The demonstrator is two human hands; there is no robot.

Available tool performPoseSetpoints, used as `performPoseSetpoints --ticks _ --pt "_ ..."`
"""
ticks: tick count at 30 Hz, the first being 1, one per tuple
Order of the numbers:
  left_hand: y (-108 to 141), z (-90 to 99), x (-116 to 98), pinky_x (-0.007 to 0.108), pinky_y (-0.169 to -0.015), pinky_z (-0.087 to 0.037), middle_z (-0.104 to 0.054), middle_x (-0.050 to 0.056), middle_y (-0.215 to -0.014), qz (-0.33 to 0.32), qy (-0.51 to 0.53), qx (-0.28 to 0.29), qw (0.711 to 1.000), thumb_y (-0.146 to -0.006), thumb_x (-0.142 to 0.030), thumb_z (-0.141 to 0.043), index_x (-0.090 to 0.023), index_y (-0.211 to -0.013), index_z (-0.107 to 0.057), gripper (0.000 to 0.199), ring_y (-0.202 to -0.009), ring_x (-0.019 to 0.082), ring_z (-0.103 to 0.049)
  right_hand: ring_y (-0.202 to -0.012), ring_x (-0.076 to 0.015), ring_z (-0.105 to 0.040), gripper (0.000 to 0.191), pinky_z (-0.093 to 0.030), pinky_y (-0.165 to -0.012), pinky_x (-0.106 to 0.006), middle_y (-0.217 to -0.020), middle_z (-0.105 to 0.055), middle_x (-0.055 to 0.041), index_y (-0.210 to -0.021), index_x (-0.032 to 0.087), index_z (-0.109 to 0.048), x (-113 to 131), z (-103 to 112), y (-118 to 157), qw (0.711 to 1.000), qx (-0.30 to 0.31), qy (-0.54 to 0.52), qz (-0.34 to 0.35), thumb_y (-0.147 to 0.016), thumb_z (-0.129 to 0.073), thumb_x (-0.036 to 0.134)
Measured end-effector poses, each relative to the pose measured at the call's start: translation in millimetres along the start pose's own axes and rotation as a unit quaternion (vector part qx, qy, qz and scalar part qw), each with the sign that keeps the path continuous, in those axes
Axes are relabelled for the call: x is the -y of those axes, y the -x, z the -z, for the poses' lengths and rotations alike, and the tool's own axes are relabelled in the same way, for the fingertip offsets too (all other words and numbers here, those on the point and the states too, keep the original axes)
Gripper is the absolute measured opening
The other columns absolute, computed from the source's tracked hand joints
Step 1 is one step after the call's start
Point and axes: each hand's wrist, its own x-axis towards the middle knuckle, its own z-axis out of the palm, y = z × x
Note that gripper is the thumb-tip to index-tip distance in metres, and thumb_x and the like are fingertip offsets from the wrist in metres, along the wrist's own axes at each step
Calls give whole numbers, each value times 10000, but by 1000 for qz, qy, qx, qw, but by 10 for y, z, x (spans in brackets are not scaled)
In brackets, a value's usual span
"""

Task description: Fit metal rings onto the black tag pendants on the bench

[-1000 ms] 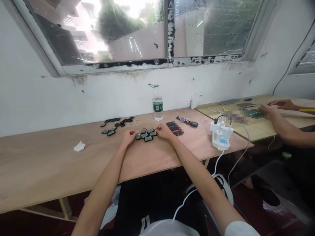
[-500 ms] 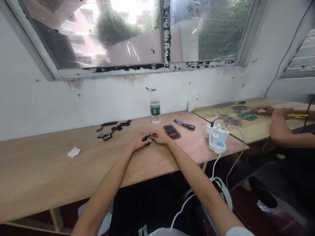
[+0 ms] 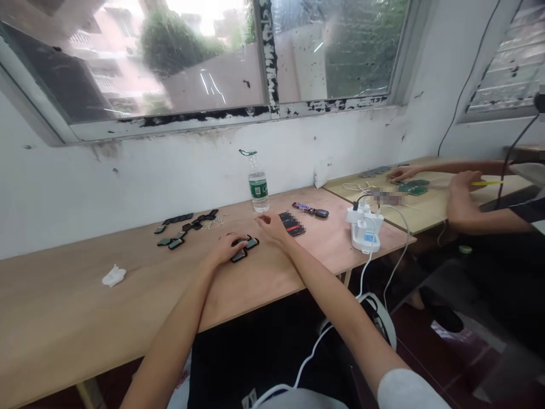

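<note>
My left hand (image 3: 223, 249) rests on the wooden table (image 3: 85, 307), its fingers over a small group of black rectangular tiles with green faces (image 3: 244, 248). Whether it grips one, I cannot tell. My right hand (image 3: 271, 227) lies just beyond them with its fingers apart, holding nothing, next to a smartphone with a blurred patch (image 3: 292, 224). Farther left, several similar tiles (image 3: 179, 234) lie in a loose cluster, with tiny metal pieces (image 3: 213, 222) beside them.
A water bottle (image 3: 258, 187), a candy bar (image 3: 303, 208) and a key fob (image 3: 322, 213) stand near the wall. A white charging unit (image 3: 365, 230) trails cables. A tissue (image 3: 114, 276) lies at left. On the adjoining table, a co-worker's hands (image 3: 460, 199) work among green circuit boards (image 3: 413, 187).
My right hand has moved away from my left, toward the phone. The tiles between my hands are spread apart again, and the whole scene has shifted left in view.
</note>
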Motion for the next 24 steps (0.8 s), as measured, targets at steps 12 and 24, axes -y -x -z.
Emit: performPoseSetpoints --ticks 12,24 --pt "-266 72 -53 325 -853 -576 -867 78 -1013 128 -14 -3 992 -806 -273 -841 -213 -969 -887 180 -964 278 -783 -873 -192 -739 190 -572 -868 -306 -966 -841 -38 -1050 205 -869 -125 3 94 959 275 68 -12 -942 -723 151" --pt "-145 16 -118 367 -907 -589 -839 79 -1010 13 -27 -137 990 -842 -226 -823 -223 -905 -866 76 -949 276 -766 -938 -184 -728 277 -607 -886 -325 -1161 -779 -93 -1147 174 -775 -59 -45 137 988 145 49 -22 -882 -734 104"
